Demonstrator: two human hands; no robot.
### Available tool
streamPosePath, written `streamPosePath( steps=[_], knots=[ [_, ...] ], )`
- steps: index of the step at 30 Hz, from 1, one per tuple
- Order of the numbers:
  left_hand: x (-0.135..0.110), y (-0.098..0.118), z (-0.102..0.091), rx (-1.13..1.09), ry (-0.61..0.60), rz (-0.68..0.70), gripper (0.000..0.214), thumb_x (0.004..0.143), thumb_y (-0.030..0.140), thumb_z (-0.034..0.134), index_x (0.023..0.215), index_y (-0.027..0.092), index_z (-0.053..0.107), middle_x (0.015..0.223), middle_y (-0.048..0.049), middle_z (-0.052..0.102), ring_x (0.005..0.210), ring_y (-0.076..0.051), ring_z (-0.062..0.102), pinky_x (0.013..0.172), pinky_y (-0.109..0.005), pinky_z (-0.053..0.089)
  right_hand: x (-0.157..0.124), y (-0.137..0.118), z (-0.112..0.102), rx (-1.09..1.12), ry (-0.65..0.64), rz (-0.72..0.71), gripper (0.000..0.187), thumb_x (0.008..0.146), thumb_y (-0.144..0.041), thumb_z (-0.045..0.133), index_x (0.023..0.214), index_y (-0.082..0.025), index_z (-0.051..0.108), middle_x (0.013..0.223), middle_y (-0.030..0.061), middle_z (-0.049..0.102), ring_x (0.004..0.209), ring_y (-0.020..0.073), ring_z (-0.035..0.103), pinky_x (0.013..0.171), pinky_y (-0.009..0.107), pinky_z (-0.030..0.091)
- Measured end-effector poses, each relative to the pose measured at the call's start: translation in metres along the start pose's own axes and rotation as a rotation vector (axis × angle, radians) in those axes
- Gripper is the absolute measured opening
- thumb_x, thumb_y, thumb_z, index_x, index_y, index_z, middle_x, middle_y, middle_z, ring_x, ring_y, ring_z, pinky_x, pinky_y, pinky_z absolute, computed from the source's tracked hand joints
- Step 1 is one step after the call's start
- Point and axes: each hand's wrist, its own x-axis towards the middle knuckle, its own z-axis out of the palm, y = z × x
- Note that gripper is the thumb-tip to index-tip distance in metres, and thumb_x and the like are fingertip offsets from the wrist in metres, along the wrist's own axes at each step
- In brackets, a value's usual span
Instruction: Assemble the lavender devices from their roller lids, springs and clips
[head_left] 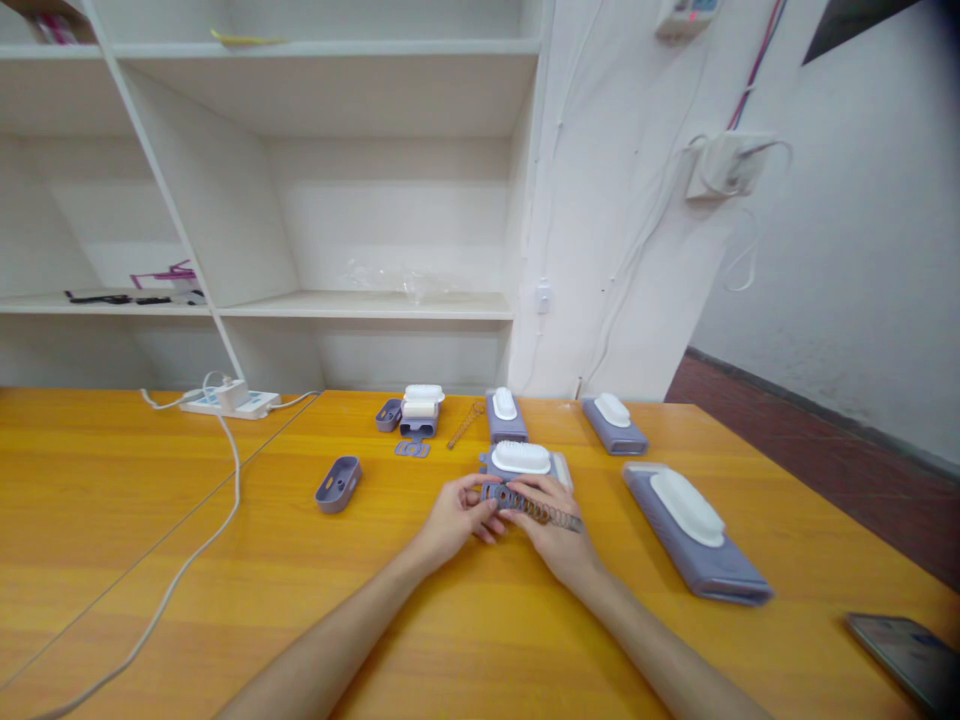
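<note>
Both hands meet at the middle of the orange table (150, 520). My left hand (455, 515) and my right hand (553, 522) are closed on a coiled metal spring (541, 509) that stretches between them and past the right hand. The left fingers pinch its left end, and the right fingers curl over its middle. Just behind the hands lies a purple-grey device with a white pad on top (520, 460); the spring's left end is against its front edge.
More purple-grey devices with white pads lie at the back (504, 412), back right (614, 422) and right (694, 530). A purple tray part (338, 483), small parts (417, 412), a power strip (229, 400) with its cable, and a phone (907, 655) are also on the table. Shelves stand behind.
</note>
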Motion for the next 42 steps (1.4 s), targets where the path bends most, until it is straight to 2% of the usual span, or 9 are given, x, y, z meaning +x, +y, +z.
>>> streamPosePath(
  steps=[6, 16, 22, 26, 35, 42],
  knots=[
    [0.0, -0.001, -0.002, -0.002, -0.033, 0.008, 0.052, 0.072, 0.039, 0.066, 0.112, 0.011, 0.049, 0.074, -0.0084, 0.066, 0.058, -0.017, 0.065, 0.049, -0.024, 0.05, 0.0, 0.004, 0.003, 0.009, 0.011, -0.006, 0.023, 0.073, -0.035, 0.067, 0.095, -0.029, 0.068, 0.099, 0.0023, 0.064, 0.094, 0.0217, 0.056, 0.086, 0.038, 0.041],
    [-0.002, 0.005, 0.003, 0.039, 0.008, -0.003, 0.048, 0.07, 0.038, 0.067, 0.105, 0.012, 0.048, 0.068, -0.0045, 0.064, 0.053, -0.014, 0.062, 0.046, -0.022, 0.048, -0.001, 0.001, 0.004, 0.021, 0.05, 0.012, 0.023, 0.069, -0.034, 0.07, 0.091, -0.026, 0.069, 0.095, 0.0029, 0.064, 0.092, 0.0219, 0.056, 0.085, 0.039, 0.042],
    [-0.003, 0.01, 0.008, 0.056, 0.052, 0.007, 0.041, 0.068, 0.032, 0.066, 0.1, 0.012, 0.049, 0.059, 0.0006, 0.059, 0.043, -0.01, 0.055, 0.04, -0.018, 0.045, -0.002, 0.002, 0.002, -0.025, 0.038, -0.082, 0.023, 0.071, -0.034, 0.069, 0.094, -0.027, 0.068, 0.097, 0.0036, 0.064, 0.093, 0.0223, 0.056, 0.085, 0.039, 0.041],
    [-0.001, 0.007, 0.009, 0.084, 0.044, 0.006, 0.041, 0.068, 0.032, 0.064, 0.1, 0.012, 0.048, 0.059, 0.0007, 0.06, 0.04, -0.01, 0.054, 0.038, -0.019, 0.044, -0.002, -0.001, -0.001, -0.043, 0.01, -0.136, 0.023, 0.075, -0.032, 0.065, 0.097, -0.025, 0.065, 0.098, 0.0051, 0.063, 0.093, 0.0223, 0.056, 0.084, 0.038, 0.041],
    [-0.001, 0.004, 0.006, 0.144, 0.014, 0.031, 0.027, 0.071, 0.027, 0.056, 0.094, 0.012, 0.053, 0.056, 0.0008, 0.058, 0.037, -0.008, 0.05, 0.036, -0.018, 0.042, -0.001, -0.007, 0.001, -0.086, -0.022, -0.069, 0.016, 0.074, -0.031, 0.066, 0.088, -0.024, 0.067, 0.088, 0.0028, 0.065, 0.088, 0.0219, 0.057, 0.082, 0.038, 0.039],
    [0.0, 0.005, 0.006, 0.122, 0.025, 0.02, 0.031, 0.065, 0.02, 0.058, 0.095, 0.012, 0.054, 0.06, 0.0012, 0.059, 0.039, -0.007, 0.05, 0.038, -0.018, 0.042, -0.001, -0.009, -0.001, -0.078, -0.073, -0.05, 0.017, 0.075, -0.029, 0.064, 0.091, -0.025, 0.066, 0.091, 0.0024, 0.066, 0.089, 0.0214, 0.057, 0.079, 0.036, 0.039]
  ],
)
